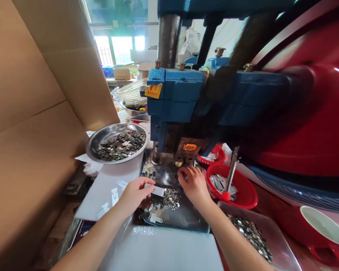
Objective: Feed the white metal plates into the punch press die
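Observation:
My left hand (134, 195) pinches a small flat white metal strip (157, 191) over the dark work plate (183, 216) of a blue press machine (175, 98). My right hand (194, 184) is closed in a pinch just under the press die (188, 150), its fingertips on a tiny part I cannot make out. Between the hands lies a pile of small shiny metal pieces (171, 198). Another white strip (155, 218) lies on the plate nearer to me.
A steel bowl (101, 137) of dark metal pieces stands at left. Red bowls (244, 195) with strips and a red-handled tool (230, 177) sit at right, with a clear tray (274, 233) of small parts and a red cup (319, 229). Cardboard (31, 113) walls the left.

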`<act>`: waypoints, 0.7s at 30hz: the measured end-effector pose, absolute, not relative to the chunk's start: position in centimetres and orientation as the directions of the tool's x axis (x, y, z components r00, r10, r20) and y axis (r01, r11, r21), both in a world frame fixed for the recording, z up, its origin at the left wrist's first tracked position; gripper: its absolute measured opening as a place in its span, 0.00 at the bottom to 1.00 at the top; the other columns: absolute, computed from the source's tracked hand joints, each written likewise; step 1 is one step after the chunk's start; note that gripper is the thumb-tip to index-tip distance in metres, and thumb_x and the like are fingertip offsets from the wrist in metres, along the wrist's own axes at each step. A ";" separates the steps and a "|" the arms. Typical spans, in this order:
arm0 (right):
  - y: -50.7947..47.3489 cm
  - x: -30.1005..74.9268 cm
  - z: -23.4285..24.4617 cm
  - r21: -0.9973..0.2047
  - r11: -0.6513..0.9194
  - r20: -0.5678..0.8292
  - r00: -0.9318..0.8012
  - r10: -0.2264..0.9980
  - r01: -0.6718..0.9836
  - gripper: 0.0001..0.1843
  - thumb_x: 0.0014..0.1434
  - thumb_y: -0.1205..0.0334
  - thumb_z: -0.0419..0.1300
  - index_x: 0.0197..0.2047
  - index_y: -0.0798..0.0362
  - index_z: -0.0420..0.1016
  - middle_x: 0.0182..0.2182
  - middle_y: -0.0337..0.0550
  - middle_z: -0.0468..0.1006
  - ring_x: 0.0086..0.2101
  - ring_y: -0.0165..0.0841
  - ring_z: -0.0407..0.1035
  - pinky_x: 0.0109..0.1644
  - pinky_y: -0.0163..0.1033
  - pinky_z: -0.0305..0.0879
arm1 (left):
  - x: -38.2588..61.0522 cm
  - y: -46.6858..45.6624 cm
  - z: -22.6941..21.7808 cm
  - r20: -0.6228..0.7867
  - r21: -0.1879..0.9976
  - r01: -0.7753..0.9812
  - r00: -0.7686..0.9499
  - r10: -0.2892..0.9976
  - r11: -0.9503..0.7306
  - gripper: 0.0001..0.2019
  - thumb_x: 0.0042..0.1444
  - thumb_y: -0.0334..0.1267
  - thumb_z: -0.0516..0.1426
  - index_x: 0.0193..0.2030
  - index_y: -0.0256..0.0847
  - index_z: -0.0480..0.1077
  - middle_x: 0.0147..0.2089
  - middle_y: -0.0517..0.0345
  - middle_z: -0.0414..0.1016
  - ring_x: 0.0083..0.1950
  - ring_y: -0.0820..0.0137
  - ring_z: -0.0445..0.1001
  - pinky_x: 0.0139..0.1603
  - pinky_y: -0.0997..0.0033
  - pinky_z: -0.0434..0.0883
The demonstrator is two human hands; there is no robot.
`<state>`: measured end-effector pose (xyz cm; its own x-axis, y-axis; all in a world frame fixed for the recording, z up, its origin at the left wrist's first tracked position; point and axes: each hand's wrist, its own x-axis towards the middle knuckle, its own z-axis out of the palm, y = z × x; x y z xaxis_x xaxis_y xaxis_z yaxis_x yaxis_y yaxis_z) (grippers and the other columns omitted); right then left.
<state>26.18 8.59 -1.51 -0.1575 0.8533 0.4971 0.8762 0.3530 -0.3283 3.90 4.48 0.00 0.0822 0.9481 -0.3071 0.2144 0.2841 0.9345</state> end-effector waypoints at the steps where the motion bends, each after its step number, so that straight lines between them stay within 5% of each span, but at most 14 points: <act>1: 9.0 25.9 -1.2 -0.288 0.363 0.512 -0.178 0.840 0.886 0.09 0.58 0.63 0.54 0.30 0.51 0.76 0.29 0.43 0.75 0.34 0.35 0.66 0.37 0.38 0.57 | 4.2 4.6 0.1 -0.309 0.938 0.190 0.086 0.947 0.289 0.12 0.51 0.40 0.56 0.40 0.38 0.72 0.23 0.64 0.67 0.24 0.75 0.66 0.25 0.76 0.61; 5: 9.2 26.0 -0.8 -0.190 0.402 0.549 -0.243 0.800 0.896 0.11 0.59 0.61 0.54 0.36 0.48 0.79 0.34 0.44 0.76 0.38 0.38 0.66 0.41 0.42 0.59 | 5.0 4.8 0.8 -0.351 0.936 0.074 0.115 0.929 0.344 0.14 0.52 0.36 0.55 0.45 0.36 0.73 0.24 0.61 0.70 0.27 0.75 0.67 0.30 0.76 0.64; 13: 8.1 27.4 -2.1 -0.335 0.571 0.578 -0.316 0.753 0.750 0.14 0.60 0.60 0.53 0.47 0.50 0.75 0.46 0.45 0.75 0.49 0.41 0.64 0.52 0.50 0.63 | 5.5 5.1 -0.3 -0.360 0.933 0.082 0.155 0.920 0.351 0.21 0.50 0.31 0.55 0.53 0.38 0.70 0.29 0.59 0.75 0.31 0.74 0.70 0.35 0.74 0.66; 21: 5.1 25.7 -1.4 -0.705 0.344 0.311 -0.166 0.936 0.620 0.13 0.60 0.55 0.54 0.45 0.47 0.73 0.36 0.40 0.78 0.37 0.34 0.72 0.40 0.39 0.69 | 7.0 5.2 0.0 -0.273 0.960 0.110 0.181 0.945 0.257 0.15 0.52 0.34 0.56 0.48 0.40 0.72 0.33 0.59 0.77 0.36 0.70 0.74 0.39 0.71 0.68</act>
<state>25.66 5.09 -1.38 -0.1665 0.9358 0.3106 0.6198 0.3443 -0.7052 7.00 5.20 -0.02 0.1813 0.9447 -0.2732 0.1101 0.2566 0.9602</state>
